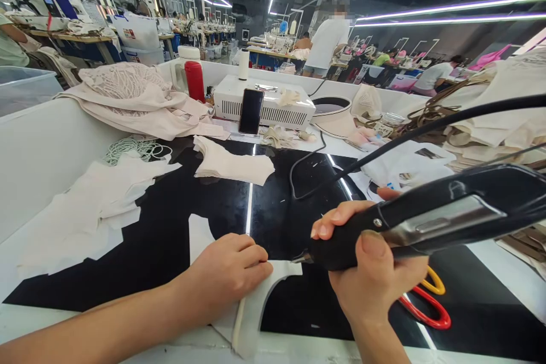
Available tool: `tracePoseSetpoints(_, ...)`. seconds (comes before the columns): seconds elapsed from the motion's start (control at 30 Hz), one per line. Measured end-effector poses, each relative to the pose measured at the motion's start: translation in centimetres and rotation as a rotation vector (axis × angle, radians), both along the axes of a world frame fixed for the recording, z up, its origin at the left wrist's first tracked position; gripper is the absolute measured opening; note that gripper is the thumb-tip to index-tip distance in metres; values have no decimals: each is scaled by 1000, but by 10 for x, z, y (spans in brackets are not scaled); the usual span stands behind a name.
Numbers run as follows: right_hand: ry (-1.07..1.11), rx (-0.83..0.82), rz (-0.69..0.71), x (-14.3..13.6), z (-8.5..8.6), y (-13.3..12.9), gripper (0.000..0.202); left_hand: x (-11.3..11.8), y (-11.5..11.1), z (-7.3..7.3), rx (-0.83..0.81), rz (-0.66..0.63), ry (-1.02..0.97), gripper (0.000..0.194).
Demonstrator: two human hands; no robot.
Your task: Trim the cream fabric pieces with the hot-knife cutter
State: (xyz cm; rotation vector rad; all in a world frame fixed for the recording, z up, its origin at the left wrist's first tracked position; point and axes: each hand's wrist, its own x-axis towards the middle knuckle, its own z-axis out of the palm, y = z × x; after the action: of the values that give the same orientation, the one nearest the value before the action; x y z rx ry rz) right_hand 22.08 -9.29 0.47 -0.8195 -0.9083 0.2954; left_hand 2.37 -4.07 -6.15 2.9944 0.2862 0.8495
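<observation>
My left hand (232, 267) is closed, its fingers bent and pressed together on a cream fabric piece (256, 301) with a curved edge. The fabric lies on a black work surface (170, 227), partly hidden under that hand. My right hand (371, 278) grips a black corded hand tool (350, 239) with a long metal lever. The tool's narrow metal tip (301, 259) is at the fabric's upper edge, close to my left fingertips. Beneath my right wrist lie scissors with red and yellow handles (433, 307), their blades hidden.
Cream fabric pieces lie ahead (234, 162) and at left (85, 210), near pale green cord (136, 149). Behind stand a white vented box (264, 102), a phone (251, 112) and a red bottle (195, 81). The tool's black cable (409, 125) arches across the right. People work farther back.
</observation>
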Motion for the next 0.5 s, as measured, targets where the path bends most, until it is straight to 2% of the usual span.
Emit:
tracePoseSetpoints(0.33,77,26,48,-6,12,-9,41,-1,2,-2,-15,-14,7,16)
tracePoseSetpoints(0.5,62,14,107,-12,6,-13,45,-1,2,-3,-8,-9,-11,15)
